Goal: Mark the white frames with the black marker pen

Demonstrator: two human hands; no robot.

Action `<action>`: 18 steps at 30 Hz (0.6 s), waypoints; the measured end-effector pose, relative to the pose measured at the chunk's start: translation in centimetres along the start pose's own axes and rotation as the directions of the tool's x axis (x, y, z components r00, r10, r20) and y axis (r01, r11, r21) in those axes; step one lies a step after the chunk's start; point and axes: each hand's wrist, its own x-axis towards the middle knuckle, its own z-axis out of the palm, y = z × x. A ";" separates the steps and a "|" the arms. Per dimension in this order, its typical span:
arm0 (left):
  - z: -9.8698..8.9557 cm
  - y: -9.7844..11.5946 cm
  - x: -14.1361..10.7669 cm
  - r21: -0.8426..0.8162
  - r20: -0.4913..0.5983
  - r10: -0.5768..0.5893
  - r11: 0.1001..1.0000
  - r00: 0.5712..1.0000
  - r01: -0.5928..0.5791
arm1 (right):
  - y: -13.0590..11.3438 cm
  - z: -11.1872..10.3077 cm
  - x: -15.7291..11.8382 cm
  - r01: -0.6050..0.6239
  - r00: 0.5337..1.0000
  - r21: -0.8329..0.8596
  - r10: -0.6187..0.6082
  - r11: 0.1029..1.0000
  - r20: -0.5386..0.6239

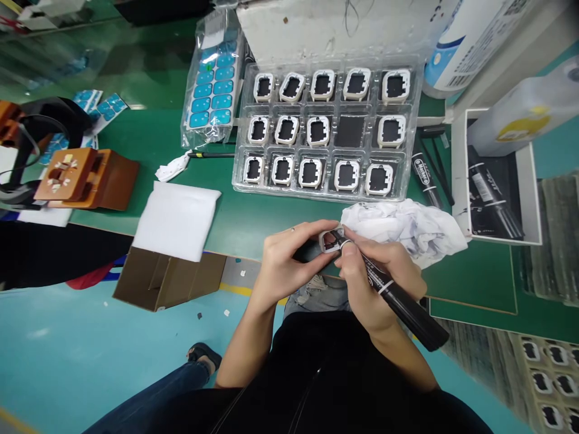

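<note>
At the centre of the frame, the left fingers (302, 239) are clamped on a small pale frame (324, 242) and the right fingers (352, 258) grip a black marker (398, 298); to ink the inside neatly, it would be best to keep the tip light against the wall and turn the frame rather than the pen. The frame looks like a thin, rounded square ring, whitish outside, with dark patches within its opening.

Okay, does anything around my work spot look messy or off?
Nothing looks spilled, but small scraps litter the floor near the cardboard box, black smears mark the white box on the right, and the white cloth by the tray is crumpled, with greyish smudges.
</note>
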 end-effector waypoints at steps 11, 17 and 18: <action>0.0 0.0 0.1 0.044 0.031 0.073 0.996 0.997 -0.075 | 0.1 0.2 0.4 0.033 0.999 -0.048 -0.033 0.998 0.010; -0.1 0.0 0.2 0.017 0.034 0.035 0.999 0.999 -0.036 | 0.3 0.0 0.3 0.042 0.999 -0.063 -0.041 0.997 0.025; -0.2 0.1 0.2 0.006 0.031 0.016 1.000 0.999 -0.016 | 0.4 -0.1 0.2 0.028 0.999 -0.057 -0.026 0.998 0.023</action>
